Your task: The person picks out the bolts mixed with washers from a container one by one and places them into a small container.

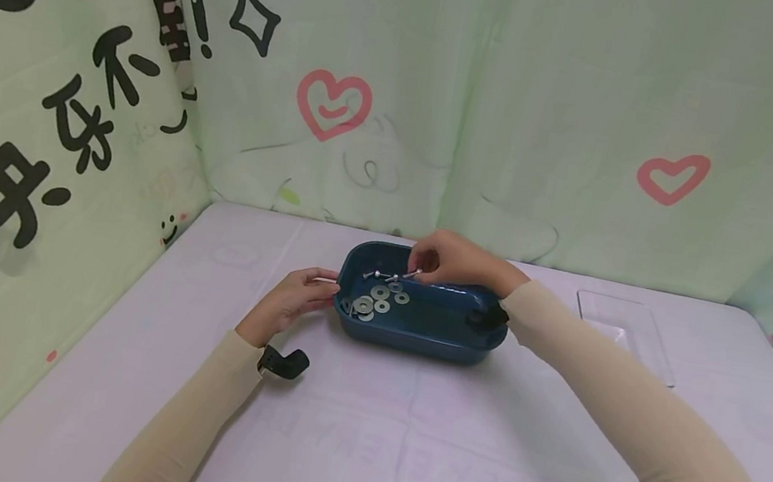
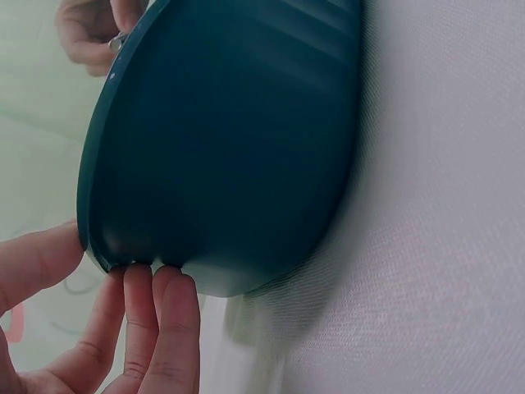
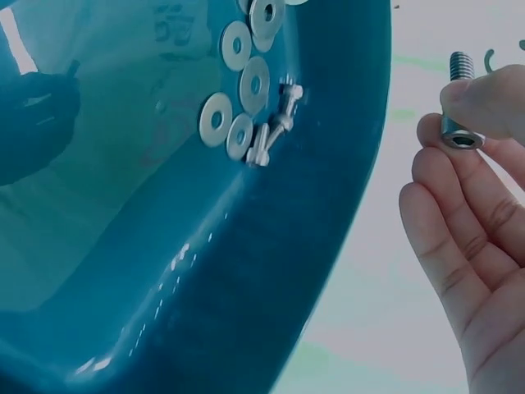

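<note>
Our right hand [image 1: 452, 258] pinches one small bolt [image 3: 463, 139] between the thumb and fingers, at the far edge of the blue tray, left of its middle. In the right wrist view, the bolt stands up with its thread on top and its hollow head below. Our left hand [image 1: 299, 295] grips the left end of the tray [image 1: 426, 347], with the thumb at the rim and the fingers against the outside. The tray sits near the far edge of the counter [image 1: 325, 434]. More bolts [image 1: 377, 275] lie inside it by the far left corner, and flat washers [image 1: 363, 305] are in its left end, close to them. A clear plastic tray [image 1: 631, 324] lies toward the far right corner of the counter.

To do this well, we think we should pinch the bolt just hard enough so it can't roll or slip. Our other fingers should keep off the tray's rim, so we don't bump it. A light, steady hold on the left end should stop the tray from sliding.
</note>
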### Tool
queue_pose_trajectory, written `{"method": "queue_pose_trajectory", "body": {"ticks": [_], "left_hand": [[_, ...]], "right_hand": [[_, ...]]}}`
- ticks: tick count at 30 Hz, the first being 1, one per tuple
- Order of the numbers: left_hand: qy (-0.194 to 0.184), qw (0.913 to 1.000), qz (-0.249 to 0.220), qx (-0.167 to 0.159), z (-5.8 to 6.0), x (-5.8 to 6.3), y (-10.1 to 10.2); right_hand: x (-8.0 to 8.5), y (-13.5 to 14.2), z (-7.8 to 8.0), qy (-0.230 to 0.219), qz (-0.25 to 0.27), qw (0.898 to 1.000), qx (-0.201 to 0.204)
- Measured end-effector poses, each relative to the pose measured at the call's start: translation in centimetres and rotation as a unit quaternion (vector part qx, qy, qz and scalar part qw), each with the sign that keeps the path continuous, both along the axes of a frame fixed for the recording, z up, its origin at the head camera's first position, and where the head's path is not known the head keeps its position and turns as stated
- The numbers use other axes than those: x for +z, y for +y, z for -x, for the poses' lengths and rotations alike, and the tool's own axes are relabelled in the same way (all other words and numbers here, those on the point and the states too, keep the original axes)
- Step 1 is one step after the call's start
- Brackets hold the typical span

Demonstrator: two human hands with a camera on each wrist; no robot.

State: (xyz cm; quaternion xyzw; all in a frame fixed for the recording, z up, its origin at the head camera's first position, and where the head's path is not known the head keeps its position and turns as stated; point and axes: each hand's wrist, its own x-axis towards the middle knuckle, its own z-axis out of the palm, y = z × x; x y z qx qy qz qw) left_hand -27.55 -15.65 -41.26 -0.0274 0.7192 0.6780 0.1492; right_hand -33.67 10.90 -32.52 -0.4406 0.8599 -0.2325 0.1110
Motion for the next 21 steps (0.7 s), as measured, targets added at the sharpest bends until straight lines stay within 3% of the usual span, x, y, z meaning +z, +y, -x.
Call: {"method": "queue_pose_trajectory", "body": {"ticks": [21], "left_hand": [[0.005, 1.0, -0.002, -0.004, -0.2, 0.2, 0.0]], "right_hand": [[0.8, 6.1, -0.3, 0.002, -0.02, 0.996, -0.088]]}}
